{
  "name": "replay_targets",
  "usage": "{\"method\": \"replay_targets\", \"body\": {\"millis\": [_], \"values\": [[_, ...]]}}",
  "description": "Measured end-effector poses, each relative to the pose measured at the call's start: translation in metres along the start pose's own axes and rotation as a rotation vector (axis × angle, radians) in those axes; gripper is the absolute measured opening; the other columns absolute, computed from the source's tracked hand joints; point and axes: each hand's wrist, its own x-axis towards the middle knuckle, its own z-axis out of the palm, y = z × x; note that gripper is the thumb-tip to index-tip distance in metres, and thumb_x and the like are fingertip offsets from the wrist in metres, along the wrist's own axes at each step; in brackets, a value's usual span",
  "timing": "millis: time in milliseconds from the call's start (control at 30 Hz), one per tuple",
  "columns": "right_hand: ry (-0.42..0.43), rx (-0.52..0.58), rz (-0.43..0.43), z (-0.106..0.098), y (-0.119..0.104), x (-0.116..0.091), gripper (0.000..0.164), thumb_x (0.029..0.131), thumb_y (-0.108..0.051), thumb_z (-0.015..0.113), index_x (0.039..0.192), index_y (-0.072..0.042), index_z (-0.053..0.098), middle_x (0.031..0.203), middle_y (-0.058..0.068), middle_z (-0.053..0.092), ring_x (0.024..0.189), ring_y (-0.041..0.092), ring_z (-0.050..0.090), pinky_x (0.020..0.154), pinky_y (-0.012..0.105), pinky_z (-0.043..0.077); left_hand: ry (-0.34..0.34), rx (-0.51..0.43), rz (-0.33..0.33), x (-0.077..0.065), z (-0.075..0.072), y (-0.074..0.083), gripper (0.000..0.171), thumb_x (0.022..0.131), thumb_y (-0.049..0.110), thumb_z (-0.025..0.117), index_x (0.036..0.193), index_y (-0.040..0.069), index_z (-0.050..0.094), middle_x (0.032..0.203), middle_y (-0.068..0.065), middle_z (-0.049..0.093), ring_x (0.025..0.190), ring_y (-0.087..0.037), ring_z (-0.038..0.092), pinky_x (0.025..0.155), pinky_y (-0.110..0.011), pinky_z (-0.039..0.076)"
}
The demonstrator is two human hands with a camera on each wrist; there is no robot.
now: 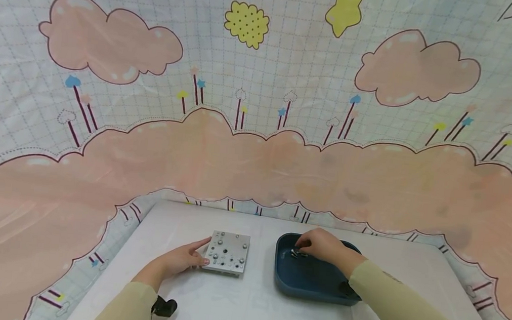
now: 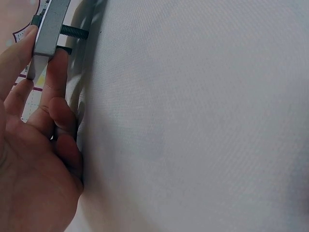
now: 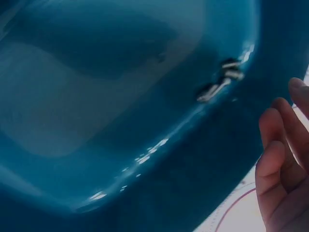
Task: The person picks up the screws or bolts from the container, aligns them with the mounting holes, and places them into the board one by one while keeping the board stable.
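A square metal plate (image 1: 227, 253) with several bolts and holes lies on the table. My left hand (image 1: 178, 261) grips its left edge, the thumb on one face and a finger (image 2: 57, 72) against the other. In the left wrist view, threaded bolt ends (image 2: 75, 32) stick out from the plate's underside. My right hand (image 1: 325, 246) reaches into the dark blue tray (image 1: 290, 289), over a few small metal screws (image 1: 297, 253). The right wrist view has those screws (image 3: 223, 79) blurred near the tray wall, with bent fingers (image 3: 271, 159) apart from them.
A white cover (image 1: 256, 312) spreads over the table under the plate and tray. Behind it hangs a curtain (image 1: 260, 165) printed with clouds and stars. A black device (image 1: 164, 306) sits at the left wrist.
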Motion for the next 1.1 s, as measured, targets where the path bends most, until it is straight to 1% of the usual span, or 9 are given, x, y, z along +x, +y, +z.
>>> {"method": "replay_targets", "body": {"millis": [133,333,467,633,800,967,1100], "values": [[-0.017,-0.031,-0.007,0.002,0.007,-0.004,0.014,0.09,-0.012,0.072,0.104,-0.011,0.077,0.097,-0.003,0.071,0.086,0.012,0.064,0.075,0.032,0.052,0.008,-0.002,-0.009,-0.001,0.001,0.0,0.081,0.088,0.031,0.075,0.156,0.026,0.033,0.081,-0.005,0.056,0.078,-0.021,0.051,0.081,-0.039,0.037],[-0.063,-0.102,0.061,0.008,0.012,-0.003,0.009,0.089,-0.014,0.074,0.097,-0.013,0.076,0.087,-0.006,0.067,0.078,0.011,0.058,0.076,0.037,0.05,0.011,0.017,-0.01,-0.003,0.002,0.003,0.08,0.088,0.033,0.075,0.156,0.027,0.033,0.08,-0.005,0.056,0.078,-0.021,0.051,0.081,-0.04,0.037],[-0.085,-0.136,0.097,0.014,0.018,0.0,0.009,0.088,-0.015,0.075,0.097,-0.013,0.075,0.085,-0.006,0.065,0.077,0.012,0.057,0.077,0.038,0.05,0.007,0.016,-0.016,-0.005,0.001,0.004,0.08,0.088,0.032,0.075,0.156,0.027,0.034,0.081,-0.006,0.057,0.08,-0.022,0.051,0.083,-0.042,0.036],[-0.098,-0.171,0.088,0.018,0.024,0.003,0.009,0.087,-0.013,0.076,0.096,-0.012,0.074,0.087,-0.003,0.067,0.079,0.015,0.06,0.079,0.04,0.051,0.007,0.043,-0.024,-0.005,-0.001,0.005,0.08,0.087,0.034,0.075,0.156,0.03,0.034,0.082,-0.006,0.057,0.081,-0.022,0.052,0.085,-0.044,0.035],[-0.107,-0.165,0.089,0.019,0.026,0.004,0.009,0.086,-0.013,0.076,0.094,-0.011,0.074,0.088,-0.001,0.067,0.078,0.017,0.06,0.078,0.042,0.051,0.004,0.051,-0.029,-0.004,-0.001,0.004,0.081,0.086,0.036,0.076,0.155,0.031,0.034,0.082,-0.006,0.057,0.082,-0.022,0.052,0.086,-0.045,0.035],[-0.114,-0.174,0.096,0.023,0.028,0.006,0.006,0.087,-0.018,0.076,0.089,-0.014,0.073,0.081,-0.005,0.064,0.072,0.013,0.056,0.073,0.038,0.051,-0.008,0.048,-0.032,-0.002,-0.002,0.001,0.082,0.086,0.037,0.076,0.156,0.031,0.033,0.082,-0.006,0.057,0.086,-0.022,0.053,0.089,-0.047,0.034],[-0.104,-0.189,0.085,0.026,0.028,0.01,0.009,0.088,-0.021,0.076,0.083,-0.016,0.07,0.075,-0.008,0.059,0.066,0.011,0.051,0.068,0.035,0.048,-0.008,0.041,-0.032,-0.001,-0.003,0.001,0.081,0.086,0.036,0.076,0.155,0.032,0.034,0.082,-0.006,0.057,0.088,-0.022,0.053,0.091,-0.048,0.033]]}}
